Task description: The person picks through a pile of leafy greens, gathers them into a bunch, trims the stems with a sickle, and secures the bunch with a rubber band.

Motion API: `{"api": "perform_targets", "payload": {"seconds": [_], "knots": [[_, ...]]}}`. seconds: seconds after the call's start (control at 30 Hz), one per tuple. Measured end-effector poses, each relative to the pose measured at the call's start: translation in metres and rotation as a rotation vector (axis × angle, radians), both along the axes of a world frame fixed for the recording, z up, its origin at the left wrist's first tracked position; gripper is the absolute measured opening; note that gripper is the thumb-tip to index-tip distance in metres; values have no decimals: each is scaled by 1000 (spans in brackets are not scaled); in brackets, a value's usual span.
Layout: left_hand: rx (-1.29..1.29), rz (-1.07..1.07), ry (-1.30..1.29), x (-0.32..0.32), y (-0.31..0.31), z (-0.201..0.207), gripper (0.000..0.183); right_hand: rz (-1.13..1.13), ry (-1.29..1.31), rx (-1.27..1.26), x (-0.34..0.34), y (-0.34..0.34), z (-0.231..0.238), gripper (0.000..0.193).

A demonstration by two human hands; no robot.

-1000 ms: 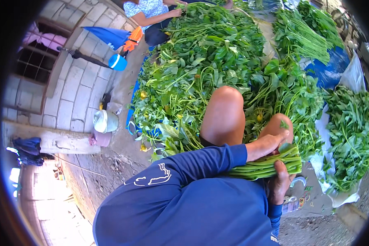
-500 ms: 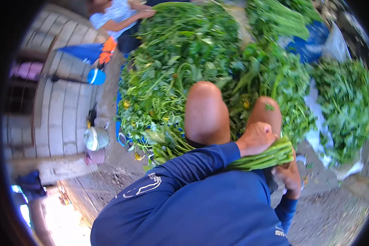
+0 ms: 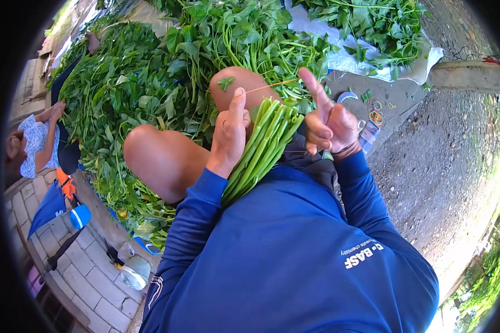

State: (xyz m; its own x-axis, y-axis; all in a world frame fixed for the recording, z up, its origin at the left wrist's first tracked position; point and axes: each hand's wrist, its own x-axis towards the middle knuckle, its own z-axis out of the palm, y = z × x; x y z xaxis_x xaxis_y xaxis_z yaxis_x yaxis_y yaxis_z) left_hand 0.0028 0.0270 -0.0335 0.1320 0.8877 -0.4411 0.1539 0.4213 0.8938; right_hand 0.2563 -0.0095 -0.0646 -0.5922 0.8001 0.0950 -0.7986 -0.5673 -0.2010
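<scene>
A bundle of green leafy-vegetable stems (image 3: pixel 268 147) lies across my lap, its cut ends pointing away from my body. At its left side, my left hand (image 3: pixel 230 130) has the thumb raised and the fingers curled. My right hand (image 3: pixel 332 125) is to the right of the bundle, with index finger stretched out and the other fingers bent. A thin orange rubber band (image 3: pixel 275 85) is pulled taut between both hands, over the far end of the stems. A small leaf scrap (image 3: pixel 226 83) sticks to my knee.
Heaped leafy greens (image 3: pixel 144 83) spread beyond my knees, more on a white sheet (image 3: pixel 361 61). On the ground at right are loose rubber bands (image 3: pixel 376 115), a curved pale object (image 3: pixel 347 96) and a small packet (image 3: pixel 369 136). Another person (image 3: pixel 39 144) sits at far left near a bucket (image 3: pixel 135 272).
The view has swung to the right. My left hand has come off the top of the bundle, my right hand has risen from beside it, and a stretched rubber band now shows between them.
</scene>
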Motion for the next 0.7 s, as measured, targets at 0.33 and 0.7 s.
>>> {"api": "perform_targets", "payload": {"seconds": [0.33,0.7], "knots": [[910,-603,46,-30,-24,43,25,-490,-1014,964,-57,-20,130,29],[159,-28,9,-60,-48,82,37,-73,-1083,-69,-53,-63,50,47]]}}
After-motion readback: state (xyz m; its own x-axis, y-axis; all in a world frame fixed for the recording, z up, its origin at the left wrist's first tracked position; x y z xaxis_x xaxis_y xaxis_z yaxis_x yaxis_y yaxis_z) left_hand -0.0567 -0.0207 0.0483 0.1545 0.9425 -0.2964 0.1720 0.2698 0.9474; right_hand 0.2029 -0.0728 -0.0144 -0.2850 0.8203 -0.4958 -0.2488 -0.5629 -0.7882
